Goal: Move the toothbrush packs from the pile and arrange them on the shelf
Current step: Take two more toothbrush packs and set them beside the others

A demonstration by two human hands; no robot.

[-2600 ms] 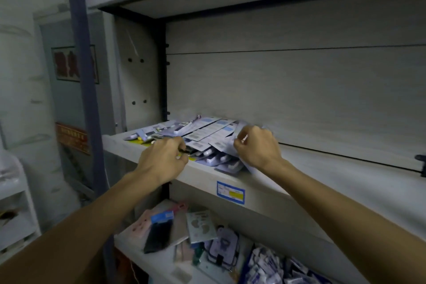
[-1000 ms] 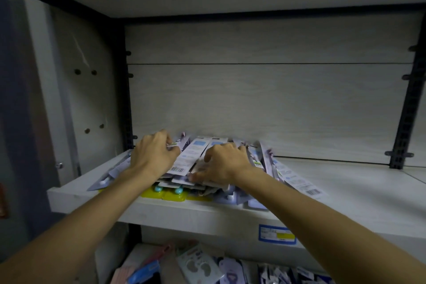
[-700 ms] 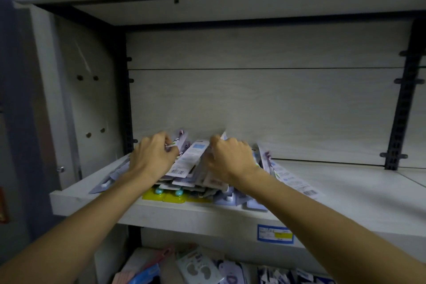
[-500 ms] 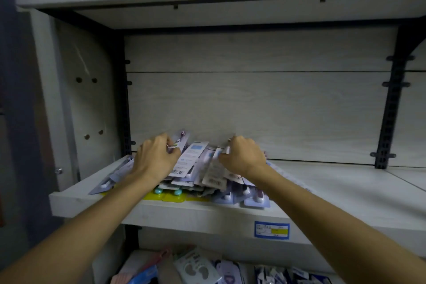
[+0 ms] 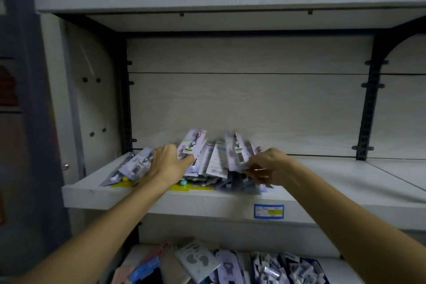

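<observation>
your left hand (image 5: pixel 169 165) grips a tilted toothbrush pack (image 5: pixel 190 148) at the pile (image 5: pixel 214 163) on the left end of the pale shelf (image 5: pixel 345 182). your right hand (image 5: pixel 268 167) pinches the lower edge of another pack (image 5: pixel 237 153), raised upright just beside it. a blue price label (image 5: pixel 268 211) marks the shelf's front edge.

Both hands have tipped toothbrush packs (image 5: pixel 192 147) up on end, splitting the pile (image 5: pixel 207 168).
</observation>
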